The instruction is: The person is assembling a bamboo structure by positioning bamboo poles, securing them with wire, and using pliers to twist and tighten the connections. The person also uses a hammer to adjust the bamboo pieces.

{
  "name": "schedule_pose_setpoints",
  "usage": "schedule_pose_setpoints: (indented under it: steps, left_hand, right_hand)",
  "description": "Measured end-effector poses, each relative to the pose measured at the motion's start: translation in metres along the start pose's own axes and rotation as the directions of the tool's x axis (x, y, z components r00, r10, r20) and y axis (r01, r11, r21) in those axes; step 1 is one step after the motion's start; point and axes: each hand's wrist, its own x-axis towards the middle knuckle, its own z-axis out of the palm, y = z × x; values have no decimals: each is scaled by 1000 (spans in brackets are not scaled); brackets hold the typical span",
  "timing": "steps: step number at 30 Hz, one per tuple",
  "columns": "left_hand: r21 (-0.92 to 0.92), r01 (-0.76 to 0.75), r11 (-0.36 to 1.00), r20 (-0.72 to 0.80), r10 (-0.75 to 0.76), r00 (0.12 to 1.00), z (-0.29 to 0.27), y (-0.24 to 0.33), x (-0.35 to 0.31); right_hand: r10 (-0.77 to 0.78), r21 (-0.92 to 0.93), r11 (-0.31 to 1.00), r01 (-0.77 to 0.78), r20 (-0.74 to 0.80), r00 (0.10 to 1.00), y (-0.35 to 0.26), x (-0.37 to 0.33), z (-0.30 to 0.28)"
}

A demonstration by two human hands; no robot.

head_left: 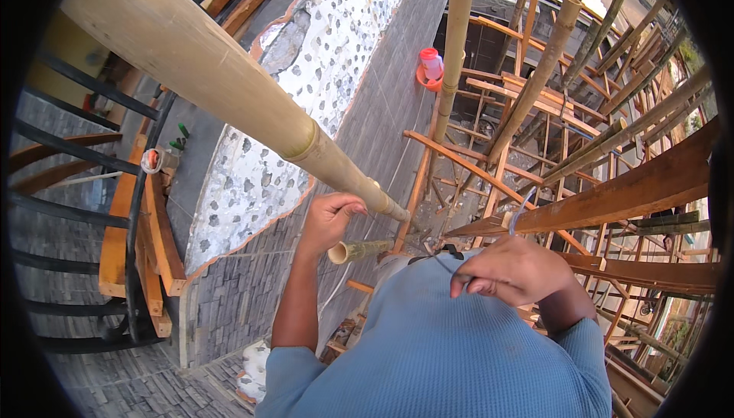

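Note:
A thick bamboo pole runs from the upper left down to the middle, narrowing with distance. Beside its lower part, my left hand is closed in a pinch; whatever its fingers hold is too small to make out. In front of my chest, my right hand is closed around a thin cord. A pale loop of it rises above the knuckles, and a darker end sticks out by the fingertips. Just below my left hand shows the cut end of a shorter bamboo pole.
Wooden beams and bamboo scaffolding fill the right side, high over the ground. To the left are a white, pitted wall strip, a black railing and stacked timber. A pink jug rests in an orange container ahead.

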Motion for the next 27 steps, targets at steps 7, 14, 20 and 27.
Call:
schedule_pose_setpoints:
  steps: [7,14,20,27]
  left_hand:
    - [-435,197,878,-39,-237,971,-8,61,31]
    - [-91,200,976,-43,-204,978,4,36,-1]
    - [-448,250,858,-33,-295,955,-6,53,22]
    - [-699,392,598,-107,-630,769,-2,49,7]
  right_hand:
    - [232,-566,730,-383,-322,918,123,24,23]
    - [7,-42,999,-25,-383,924,13,24,-12]
    - [264,-472,784,-402,-332,905,151,34,22]
    - [-221,-64,975,213,-195,956,-5,26,10]
